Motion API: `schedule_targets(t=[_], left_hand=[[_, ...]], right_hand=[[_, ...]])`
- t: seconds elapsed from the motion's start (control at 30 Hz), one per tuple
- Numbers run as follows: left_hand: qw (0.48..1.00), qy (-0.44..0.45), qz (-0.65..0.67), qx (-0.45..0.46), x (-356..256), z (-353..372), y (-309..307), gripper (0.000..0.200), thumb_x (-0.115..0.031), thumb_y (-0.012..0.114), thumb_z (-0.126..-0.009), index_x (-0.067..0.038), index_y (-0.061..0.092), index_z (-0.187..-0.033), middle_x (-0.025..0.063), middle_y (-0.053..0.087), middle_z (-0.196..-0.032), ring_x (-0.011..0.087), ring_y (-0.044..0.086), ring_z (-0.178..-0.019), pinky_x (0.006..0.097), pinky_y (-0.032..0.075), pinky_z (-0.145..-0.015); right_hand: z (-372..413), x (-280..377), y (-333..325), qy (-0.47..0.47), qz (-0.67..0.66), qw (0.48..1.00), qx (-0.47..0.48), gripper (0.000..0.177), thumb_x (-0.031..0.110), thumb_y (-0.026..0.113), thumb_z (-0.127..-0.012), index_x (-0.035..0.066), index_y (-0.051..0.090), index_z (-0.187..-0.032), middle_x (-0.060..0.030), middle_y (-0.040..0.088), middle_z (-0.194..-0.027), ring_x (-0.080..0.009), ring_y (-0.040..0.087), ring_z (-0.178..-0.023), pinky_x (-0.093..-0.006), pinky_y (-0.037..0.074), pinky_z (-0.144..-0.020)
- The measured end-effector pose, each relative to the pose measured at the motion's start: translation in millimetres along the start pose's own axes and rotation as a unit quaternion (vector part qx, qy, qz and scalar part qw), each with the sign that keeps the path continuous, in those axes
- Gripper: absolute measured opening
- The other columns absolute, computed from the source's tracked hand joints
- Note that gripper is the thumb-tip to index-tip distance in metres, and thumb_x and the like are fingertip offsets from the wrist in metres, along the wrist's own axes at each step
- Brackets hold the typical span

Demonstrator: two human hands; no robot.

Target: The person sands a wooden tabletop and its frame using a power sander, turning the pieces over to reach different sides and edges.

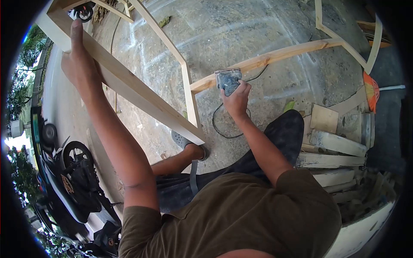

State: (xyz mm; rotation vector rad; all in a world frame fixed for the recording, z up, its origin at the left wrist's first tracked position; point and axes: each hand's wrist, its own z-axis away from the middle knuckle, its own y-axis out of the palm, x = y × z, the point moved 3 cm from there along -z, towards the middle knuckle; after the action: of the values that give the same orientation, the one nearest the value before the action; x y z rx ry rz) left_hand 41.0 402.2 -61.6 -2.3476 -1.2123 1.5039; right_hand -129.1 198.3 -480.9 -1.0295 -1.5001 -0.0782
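Sander against a curved rail, other hand on the frame

Nearest are a brown shirt (241, 210) and dark cloth (284, 133) over the raised right knee. A grey strap (194, 178) crosses the cloth by the left leg, whose foot wears a perforated clog (183, 138) on the concrete ground (172, 77).

The right hand (235, 101) grips the near end of a dusty palm sander (229, 81), fingers bent around its body. The sander sits against the near side of a curved wooden rail (266, 60), towards the rail's left end. A black cord (216, 124) loops on the ground beside it.

The left hand (79, 56) clasps the wooden beam (142, 92) near its upper end, thumb along the face; its other fingers are hidden.

To the right lie stacked, paint-marked boards (331, 161), with an orange item (371, 92) beyond them. To the left stands a black motorcycle (71, 185), with leafy trees (22, 174) farther off.
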Motion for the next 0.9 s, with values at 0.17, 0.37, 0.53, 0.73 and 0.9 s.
schedule_targets(t=[0.17, 0.37, 0.53, 0.73, 0.9], left_hand=[[0.995, 0.069, -0.068, 0.029, 18, -53, 11, 0.054, -0.048, 0.071, -0.089, 0.001, 0.081, -0.110, 0.0197, 0.075, -0.089, 0.0262, 0.070, -0.081, 0.0385, 0.051, -0.081], [0.994, 0.067, -0.065, 0.052, 31, -96, 25, 0.061, -0.055, 0.076, -0.082, 0.001, 0.081, -0.106, 0.0153, 0.076, -0.100, 0.0248, 0.070, -0.095, 0.0358, 0.050, -0.091], [0.998, 0.035, -0.031, 0.050, 36, -112, 29, 0.058, -0.052, 0.077, -0.084, 0.003, 0.080, -0.103, 0.0126, 0.075, -0.098, 0.0211, 0.068, -0.091, 0.0341, 0.050, -0.089], [0.998, -0.009, 0.002, 0.058, 45, -118, 32, 0.060, -0.053, 0.077, -0.084, 0.004, 0.079, -0.103, 0.0132, 0.073, -0.097, 0.0216, 0.067, -0.089, 0.0356, 0.051, -0.089], [0.996, -0.020, 0.058, 0.066, 47, -110, 24, 0.050, -0.041, 0.079, -0.085, 0.006, 0.077, -0.103, 0.0125, 0.070, -0.092, 0.0228, 0.066, -0.080, 0.0372, 0.053, -0.081]], right_hand=[[34, 32, 42, -0.078, -0.013, 0.997, 0.002, 0.088, 0.017, 0.089, -0.079, -0.010, 0.035, -0.142, -0.0342, 0.040, -0.135, -0.0510, 0.050, -0.119, -0.0529, 0.048, -0.105], [34, 69, 68, -0.124, 0.069, 0.986, 0.085, 0.088, 0.018, 0.092, -0.075, -0.002, 0.041, -0.144, -0.0292, 0.042, -0.137, -0.0471, 0.052, -0.119, -0.0503, 0.053, -0.101], [-12, 27, 27, -0.029, 0.073, 0.996, -0.044, 0.091, 0.023, 0.095, -0.076, 0.001, 0.040, -0.145, -0.0264, 0.043, -0.135, -0.0468, 0.054, -0.120, -0.0500, 0.057, -0.097], [-84, -56, -62, 0.130, 0.070, 0.981, -0.125, 0.098, 0.029, 0.095, -0.078, -0.005, 0.033, -0.147, -0.0294, 0.043, -0.134, -0.0520, 0.055, -0.119, -0.0542, 0.055, -0.098], [-166, -124, -130, 0.175, 0.087, 0.959, -0.207, 0.103, 0.031, 0.096, -0.077, -0.010, 0.031, -0.146, -0.0336, 0.042, -0.137, -0.0518, 0.056, -0.119, -0.0537, 0.054, -0.098]])
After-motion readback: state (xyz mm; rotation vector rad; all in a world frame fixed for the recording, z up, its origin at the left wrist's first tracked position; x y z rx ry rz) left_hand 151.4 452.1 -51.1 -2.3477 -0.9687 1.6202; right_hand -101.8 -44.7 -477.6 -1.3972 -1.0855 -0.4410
